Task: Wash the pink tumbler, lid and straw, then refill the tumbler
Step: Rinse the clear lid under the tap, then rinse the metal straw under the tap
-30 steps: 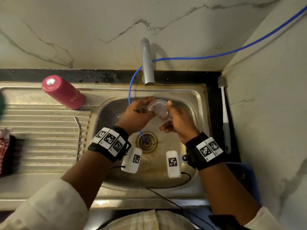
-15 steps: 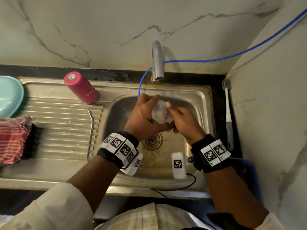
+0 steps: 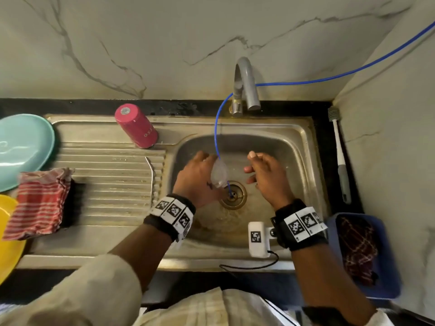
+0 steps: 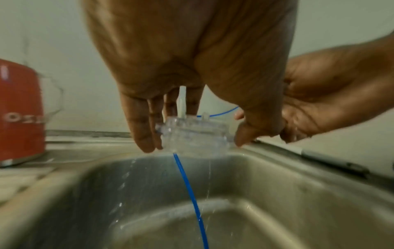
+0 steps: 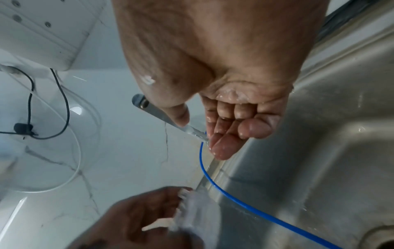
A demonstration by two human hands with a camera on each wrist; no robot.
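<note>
The clear lid hangs on edge over the sink, above the drain. My left hand pinches it between fingers and thumb, and in the left wrist view water drips off the lid. A hand's width to its right is my right hand, wet, fingers loosely curled round nothing. In the right wrist view the right hand shows soap traces. The pink tumbler stands upside down on the drainboard by the sink's back left corner. A bent metal straw lies on the drainboard ridges.
The grey tap arches over the sink's back rim and a blue hose drops from it into the drain. A brush lies on the right counter. On the left are a teal plate, a striped cloth and a yellow plate; a blue tub sits front right.
My right hand has let go of the lid and drawn away to the right. The left hand keeps the lid, now turned on edge lower over the drain.
</note>
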